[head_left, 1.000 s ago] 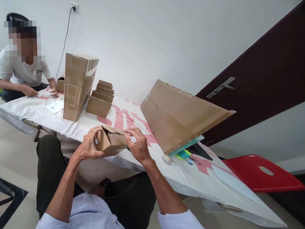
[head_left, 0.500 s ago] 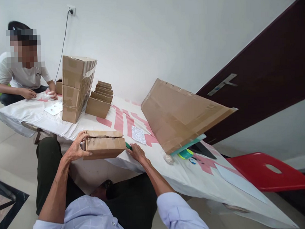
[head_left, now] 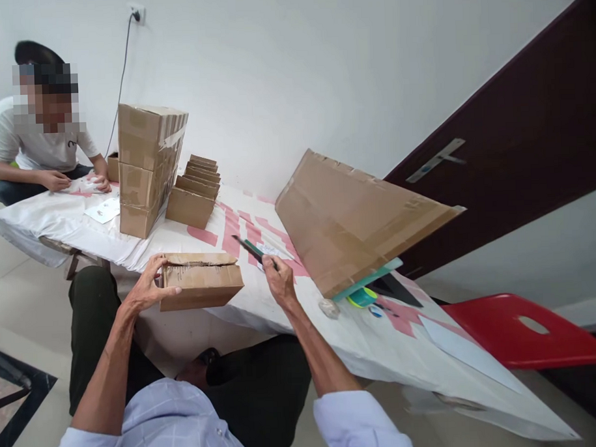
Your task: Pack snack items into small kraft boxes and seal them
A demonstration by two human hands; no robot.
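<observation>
My left hand (head_left: 146,289) grips the left end of a small cardboard box (head_left: 201,287) that rests at the near edge of the white-covered table (head_left: 355,339). The box's top flaps are folded down. My right hand (head_left: 279,278) is just right of the box, closed round a thin green and black tool (head_left: 252,249) that points up and to the left above the table. A small printed paper lies under that hand.
A stack of taped boxes (head_left: 147,167) and a row of flat small boxes (head_left: 195,191) stand at the far left. A large cardboard box (head_left: 356,221) lies tilted to the right, with tape rolls (head_left: 362,298) beneath. Another person (head_left: 41,141) sits at the table's far end. A red stool (head_left: 526,329) stands right.
The small box has been set down on the table edge with its flaps shut. My right hand left the box, picked up the thin tool and raised it.
</observation>
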